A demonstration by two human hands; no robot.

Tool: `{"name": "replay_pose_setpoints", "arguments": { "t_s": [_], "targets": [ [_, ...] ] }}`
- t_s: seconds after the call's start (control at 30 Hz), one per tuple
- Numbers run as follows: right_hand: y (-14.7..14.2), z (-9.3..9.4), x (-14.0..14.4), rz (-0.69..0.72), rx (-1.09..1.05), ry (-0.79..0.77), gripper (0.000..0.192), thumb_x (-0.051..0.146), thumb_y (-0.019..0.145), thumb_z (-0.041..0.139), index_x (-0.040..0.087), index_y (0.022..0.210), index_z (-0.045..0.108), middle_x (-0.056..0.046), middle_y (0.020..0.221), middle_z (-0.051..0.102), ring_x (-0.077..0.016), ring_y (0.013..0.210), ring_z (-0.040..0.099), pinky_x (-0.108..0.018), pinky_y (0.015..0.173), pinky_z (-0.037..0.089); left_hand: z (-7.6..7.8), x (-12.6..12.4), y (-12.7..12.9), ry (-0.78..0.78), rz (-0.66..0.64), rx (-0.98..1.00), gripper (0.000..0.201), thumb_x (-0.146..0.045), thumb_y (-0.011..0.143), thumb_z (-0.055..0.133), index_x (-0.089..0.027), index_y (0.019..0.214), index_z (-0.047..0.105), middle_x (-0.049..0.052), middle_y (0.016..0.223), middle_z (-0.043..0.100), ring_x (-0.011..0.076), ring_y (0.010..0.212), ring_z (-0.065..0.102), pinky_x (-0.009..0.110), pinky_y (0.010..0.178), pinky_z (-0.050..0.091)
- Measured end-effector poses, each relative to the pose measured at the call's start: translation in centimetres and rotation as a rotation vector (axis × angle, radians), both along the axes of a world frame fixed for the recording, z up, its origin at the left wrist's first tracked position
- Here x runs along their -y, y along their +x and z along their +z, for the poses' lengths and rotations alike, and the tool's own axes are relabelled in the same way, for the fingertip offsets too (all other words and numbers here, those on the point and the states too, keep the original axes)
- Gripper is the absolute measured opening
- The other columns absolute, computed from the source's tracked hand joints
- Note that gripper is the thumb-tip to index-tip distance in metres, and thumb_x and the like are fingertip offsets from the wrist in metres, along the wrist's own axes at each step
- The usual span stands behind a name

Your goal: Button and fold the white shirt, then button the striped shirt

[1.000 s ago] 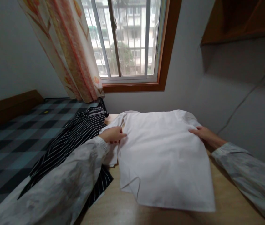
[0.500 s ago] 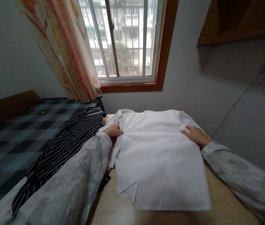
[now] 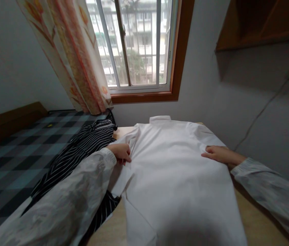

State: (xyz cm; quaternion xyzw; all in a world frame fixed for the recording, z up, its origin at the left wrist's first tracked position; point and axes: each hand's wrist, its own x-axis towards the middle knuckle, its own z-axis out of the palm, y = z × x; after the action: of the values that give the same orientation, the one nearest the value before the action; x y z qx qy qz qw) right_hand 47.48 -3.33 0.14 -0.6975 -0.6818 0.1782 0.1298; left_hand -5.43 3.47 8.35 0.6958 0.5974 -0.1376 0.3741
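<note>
White shirt (image 3: 177, 171) spread flat, back side up, across wooden table (image 3: 244, 208) in centre and lower centre of frame; collar (image 3: 160, 118) at far end, toward window (image 3: 134, 44) at upper centre. Hem end running off bottom edge of frame, blurred there.

Left hand (image 3: 120, 152) at left edge of shirt, centre-left of frame. Fingers curled inward and pinched on a fold of white fabric at the shirt's side, near the sleeve. Loose flap of white cloth hanging just below that hand.

Right hand (image 3: 217, 153) at right edge of shirt, centre-right of frame. Laid palm down on the fabric, fingers stretched out flat and close together, pressing rather than gripping. Small wrinkles in cloth just at fingertips.

Both forearms in pale patterned sleeves, entering from lower left and lower right.

Black-and-white striped garment (image 3: 83, 150) heaped beside the table's left edge, partly under left forearm, touching the white shirt's sleeve area. Checked bedcover (image 3: 13, 150) at left of frame. Floral curtain (image 3: 75, 54) at upper left, drawn aside from window. Wooden shelf (image 3: 262, 24) at upper right. Cable (image 3: 264, 109) running down right wall.
</note>
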Motion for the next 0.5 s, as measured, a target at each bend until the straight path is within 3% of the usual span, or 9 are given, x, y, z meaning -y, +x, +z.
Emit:
{"name": "replay_pose_setpoints", "arguments": {
  "t_s": [0.07, 0.13, 0.2, 0.3, 0.37, 0.43, 0.5],
  "targets": [
    [1.0, -0.1, 0.6, 0.062, 0.047, -0.069, 0.049, 0.062, 0.085, 0.081, 0.025, 0.06, 0.063, -0.003, 0.064, 0.069, -0.0216, 0.06, 0.062, -0.032, 0.061, 0.039, 0.2, 0.2, -0.3, -0.032, -0.025, -0.001, 0.037, -0.043, 0.062, 0.091, -0.021, 0.055, 0.062, 0.007, 0.061, 0.073, 0.0224, 0.057, 0.066, 0.029, 0.057, 0.049],
    [1.7, 0.4, 0.9, 0.067, 0.107, -0.102, 0.054, 0.069, 0.086, 0.079, 0.025, 0.06, 0.062, -0.005, 0.064, 0.068, -0.0219, 0.061, 0.061, -0.033, 0.06, 0.036, 0.6, 0.2, -0.4, 0.051, -0.031, -0.047, 0.038, -0.049, 0.066, 0.09, -0.021, 0.057, 0.066, 0.009, 0.066, 0.075, 0.0231, 0.062, 0.068, 0.029, 0.059, 0.049],
    [1.7, 1.4, 0.7, -0.013, 0.184, -0.032, 0.056, 0.073, 0.085, 0.078, 0.024, 0.061, 0.063, -0.007, 0.065, 0.068, -0.0233, 0.064, 0.062, -0.034, 0.062, 0.036, 1.0, 0.0, -0.2, 0.3, 0.0, -0.109, 0.039, -0.057, 0.074, 0.085, -0.021, 0.066, 0.071, 0.009, 0.074, 0.078, 0.0251, 0.073, 0.072, 0.029, 0.067, 0.05],
    [0.0, 3.0, -0.5, -0.101, 0.266, 0.209, 0.048, 0.069, 0.092, 0.07, 0.024, 0.077, 0.073, -0.011, 0.08, 0.074, -0.0277, 0.08, 0.068, -0.035, 0.072, 0.045, 1.1, -0.8, 0.4, 0.774, 0.073, -0.187, 0.044, -0.065, 0.087, 0.074, -0.021, 0.089, 0.076, 0.013, 0.1, 0.08, 0.0299, 0.098, 0.074, 0.031, 0.082, 0.052],
    [-1.8, 3.4, -1.9, -0.03, 0.245, 0.335, 0.039, 0.06, 0.097, 0.066, 0.023, 0.095, 0.077, -0.014, 0.098, 0.078, -0.0308, 0.097, 0.071, -0.038, 0.087, 0.051, 0.7, -1.7, 0.5, 0.922, 0.078, -0.211, 0.052, -0.066, 0.087, 0.073, -0.018, 0.108, 0.075, 0.019, 0.121, 0.077, 0.0343, 0.113, 0.071, 0.034, 0.091, 0.052],
    [-3.7, 3.2, -3.7, 0.138, 0.201, 0.379, 0.037, 0.051, 0.095, 0.069, 0.021, 0.115, 0.077, -0.017, 0.124, 0.077, -0.034, 0.12, 0.069, -0.041, 0.106, 0.05, -0.1, -2.6, 0.2, 0.927, 0.077, -0.218, 0.063, -0.069, 0.084, 0.075, -0.016, 0.119, 0.071, 0.022, 0.132, 0.073, 0.0379, 0.123, 0.068, 0.036, 0.096, 0.052],
    [-5.5, 2.2, -5.5, 0.291, 0.192, 0.378, 0.048, 0.045, 0.094, 0.07, 0.02, 0.135, 0.072, -0.017, 0.148, 0.068, -0.0352, 0.138, 0.061, -0.044, 0.121, 0.044, -0.8, -3.4, -0.2, 0.872, 0.094, -0.222, 0.063, -0.07, 0.085, 0.073, -0.017, 0.119, 0.071, 0.022, 0.133, 0.072, 0.0389, 0.125, 0.067, 0.035, 0.096, 0.051]
  ]
}}
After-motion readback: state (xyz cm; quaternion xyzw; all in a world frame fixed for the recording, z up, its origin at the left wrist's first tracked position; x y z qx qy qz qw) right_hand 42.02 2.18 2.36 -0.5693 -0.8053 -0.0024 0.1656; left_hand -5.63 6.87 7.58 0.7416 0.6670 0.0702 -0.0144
